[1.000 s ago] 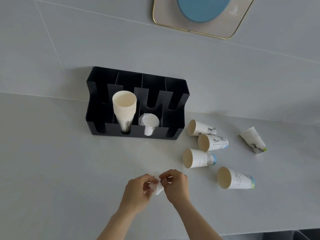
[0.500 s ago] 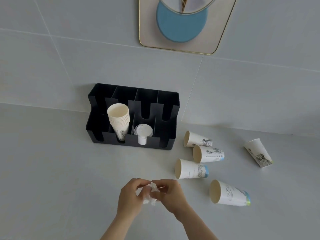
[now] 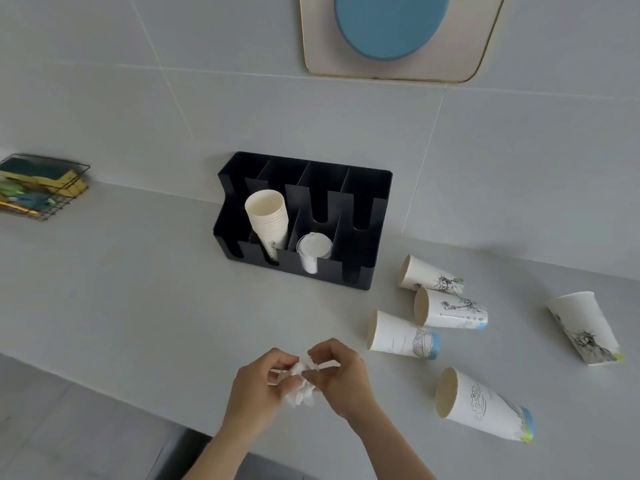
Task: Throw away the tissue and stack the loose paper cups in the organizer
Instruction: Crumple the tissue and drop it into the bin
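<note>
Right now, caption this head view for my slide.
Both hands crumple a tissue while five loose paper cups lie beside the black organizer.

Both hands, left hand and right hand, pinched a crumpled tissue; five loose cups lay at three o'clock on the desk.

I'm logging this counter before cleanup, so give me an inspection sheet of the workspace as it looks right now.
Surface: grey counter, looks clean and dry.
Job's things: crumpled tissue held between both hands; five loose paper cups lying on their sides, the nearest; black organizer holding a cup stack and clear lids.
Clutter: wire basket with sponges at far left.
Grippers: left hand and right hand both pinching the tissue.
Cables: nothing seen.
Surroundings: grey tiled wall; gold-edged panel with a blue disc; no bin in view.
</note>
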`<action>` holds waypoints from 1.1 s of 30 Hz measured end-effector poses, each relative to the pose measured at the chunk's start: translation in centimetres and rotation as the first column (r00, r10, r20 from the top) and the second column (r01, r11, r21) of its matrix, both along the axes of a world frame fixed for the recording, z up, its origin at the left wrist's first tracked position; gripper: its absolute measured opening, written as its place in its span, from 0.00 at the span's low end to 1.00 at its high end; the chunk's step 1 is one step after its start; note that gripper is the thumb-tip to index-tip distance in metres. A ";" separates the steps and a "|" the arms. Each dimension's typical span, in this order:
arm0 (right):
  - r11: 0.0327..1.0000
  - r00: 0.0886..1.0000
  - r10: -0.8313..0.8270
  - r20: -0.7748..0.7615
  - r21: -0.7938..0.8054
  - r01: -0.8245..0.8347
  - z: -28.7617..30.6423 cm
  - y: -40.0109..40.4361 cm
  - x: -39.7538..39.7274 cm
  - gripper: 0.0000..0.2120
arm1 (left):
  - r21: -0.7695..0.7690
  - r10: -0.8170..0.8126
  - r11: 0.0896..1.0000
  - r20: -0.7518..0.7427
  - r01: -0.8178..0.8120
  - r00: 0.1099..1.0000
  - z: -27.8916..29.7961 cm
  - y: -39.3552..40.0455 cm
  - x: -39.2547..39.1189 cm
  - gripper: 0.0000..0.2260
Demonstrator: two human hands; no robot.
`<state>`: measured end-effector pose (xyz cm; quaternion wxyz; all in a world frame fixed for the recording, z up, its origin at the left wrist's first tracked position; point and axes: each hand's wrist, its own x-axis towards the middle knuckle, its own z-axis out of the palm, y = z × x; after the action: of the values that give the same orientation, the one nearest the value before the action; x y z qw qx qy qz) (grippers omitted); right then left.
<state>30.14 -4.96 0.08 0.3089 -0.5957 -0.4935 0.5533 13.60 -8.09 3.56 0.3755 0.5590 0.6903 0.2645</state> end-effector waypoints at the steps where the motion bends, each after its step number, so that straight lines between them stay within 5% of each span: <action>1: 1.000 1.000 0.017 -0.013 -0.001 -0.017 -0.1 0.0 -0.5 0.12 | -0.001 0.025 1.000 0.000 -0.025 1.000 0.0 -0.5 -0.5 0.08; 7: 0.985 0.985 0.172 0.006 0.012 -0.173 -0.8 -1.5 -5.9 0.05 | -0.011 0.219 0.976 0.019 -0.219 0.975 -1.0 -3.7 -4.9 0.05; 12: 0.930 0.930 0.367 -0.007 -0.021 -0.367 -0.2 -2.1 -11.1 0.16 | -0.030 0.361 0.932 0.057 -0.360 0.931 -1.6 -5.7 -9.9 0.06; 21: 0.832 0.824 0.515 0.234 0.094 -0.547 -1.8 -4.8 -26.0 0.15 | -0.075 0.632 0.775 0.077 -0.628 0.771 -4.3 -10.7 -21.9 0.07; 29: 0.742 0.714 0.631 0.305 0.032 -0.669 -6.8 -9.5 -35.4 0.20 | -0.158 0.736 0.676 0.081 -0.720 0.672 -9.6 -15.4 -29.4 0.11; 33: 0.730 0.677 0.649 0.348 -0.035 -0.682 -10.9 -10.4 -37.1 0.14 | -0.223 0.743 0.661 0.064 -0.717 0.666 -14.2 -16.6 -30.7 0.10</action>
<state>-6.98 -15.41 -10.87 0.0258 -0.4445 -0.7479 0.4923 -17.07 -24.73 -10.64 0.3363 0.1769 0.8473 0.3710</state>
